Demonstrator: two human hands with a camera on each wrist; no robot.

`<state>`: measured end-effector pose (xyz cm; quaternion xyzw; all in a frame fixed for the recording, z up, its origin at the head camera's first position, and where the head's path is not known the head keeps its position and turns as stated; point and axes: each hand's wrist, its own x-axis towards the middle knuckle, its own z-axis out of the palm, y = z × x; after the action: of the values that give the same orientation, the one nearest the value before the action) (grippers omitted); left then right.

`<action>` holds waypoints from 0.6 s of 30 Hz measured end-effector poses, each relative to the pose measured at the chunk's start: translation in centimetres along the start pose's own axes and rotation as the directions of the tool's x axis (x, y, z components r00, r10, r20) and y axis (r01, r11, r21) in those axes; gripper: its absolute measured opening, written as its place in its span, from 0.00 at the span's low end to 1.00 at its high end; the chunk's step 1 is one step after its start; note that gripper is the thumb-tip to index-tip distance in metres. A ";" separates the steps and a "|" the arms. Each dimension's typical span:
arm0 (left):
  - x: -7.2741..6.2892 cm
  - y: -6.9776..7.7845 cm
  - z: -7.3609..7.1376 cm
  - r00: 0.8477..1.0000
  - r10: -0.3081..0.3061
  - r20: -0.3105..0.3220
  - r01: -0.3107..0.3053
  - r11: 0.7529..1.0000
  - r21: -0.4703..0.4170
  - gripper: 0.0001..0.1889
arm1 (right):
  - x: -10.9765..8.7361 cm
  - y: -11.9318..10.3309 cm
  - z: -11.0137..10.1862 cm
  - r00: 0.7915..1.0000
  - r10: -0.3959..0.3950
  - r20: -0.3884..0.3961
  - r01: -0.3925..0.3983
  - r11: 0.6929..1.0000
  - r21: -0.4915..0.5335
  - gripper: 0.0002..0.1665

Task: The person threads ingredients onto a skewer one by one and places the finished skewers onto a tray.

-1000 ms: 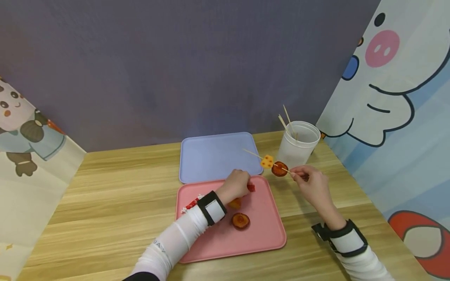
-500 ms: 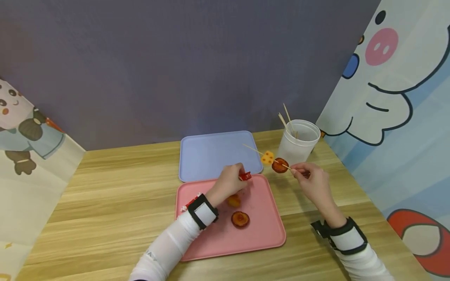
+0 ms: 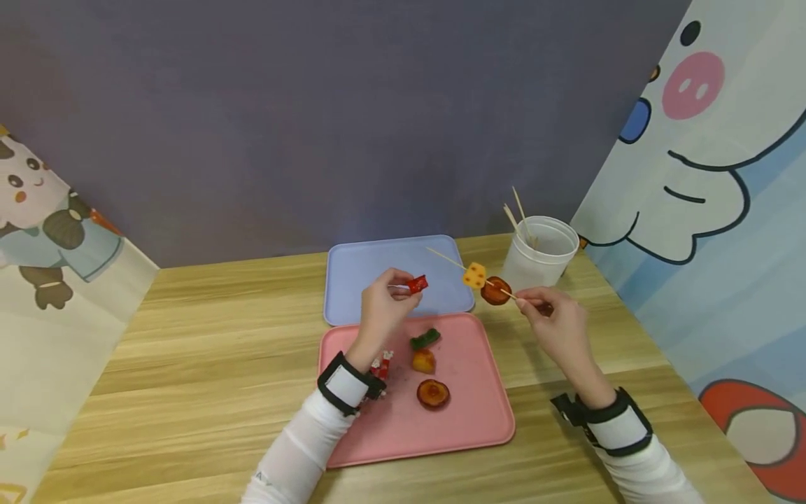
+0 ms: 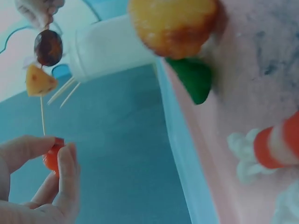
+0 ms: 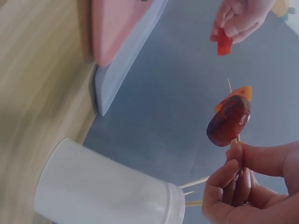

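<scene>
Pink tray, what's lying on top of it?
On the pink tray lie a green piece, a yellowish piece, a round brown piece and some red-and-white pieces. The left arm covers part of the last, so their number cannot be told.

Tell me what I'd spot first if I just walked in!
Probably the skewer with a spotted yellow piece and a round brown piece, pinched in the right-hand fingers near the white cup. Next, the bright red piece in the left-hand fingers, seen against the blue tray. Then the pink snout printed on the backdrop at the head view's right.
</scene>
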<state>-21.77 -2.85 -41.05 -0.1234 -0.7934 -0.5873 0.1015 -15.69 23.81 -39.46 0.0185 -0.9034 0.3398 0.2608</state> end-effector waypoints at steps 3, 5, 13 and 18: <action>0.3 0.2 -0.7 0.997 -0.014 -0.076 0.008 0.997 -0.077 0.13 | 0.1 -0.5 0.1 1.000 -0.002 0.005 0.002 1.000 0.026 0.04; 0.5 0.3 -1.1 0.993 -0.030 -0.113 0.016 0.992 -0.125 0.13 | 0.1 -0.9 0.2 1.000 -0.005 0.005 0.005 0.999 0.038 0.04; 0.7 1.9 -2.9 0.980 -0.080 -0.182 0.038 0.974 -0.222 0.15 | 0.2 -2.0 0.4 0.999 -0.035 -0.007 0.035 0.996 0.079 0.03; 1.2 0.9 -3.2 0.968 -0.061 -0.243 -0.005 0.965 -0.263 0.17 | 0.2 -2.5 0.7 0.999 -0.037 0.003 0.037 0.993 0.112 0.03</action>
<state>-22.56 -5.56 -38.98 -0.0497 -0.6916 -0.6990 0.1749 -15.64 21.44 -38.29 0.0508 -0.8831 0.3851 0.2633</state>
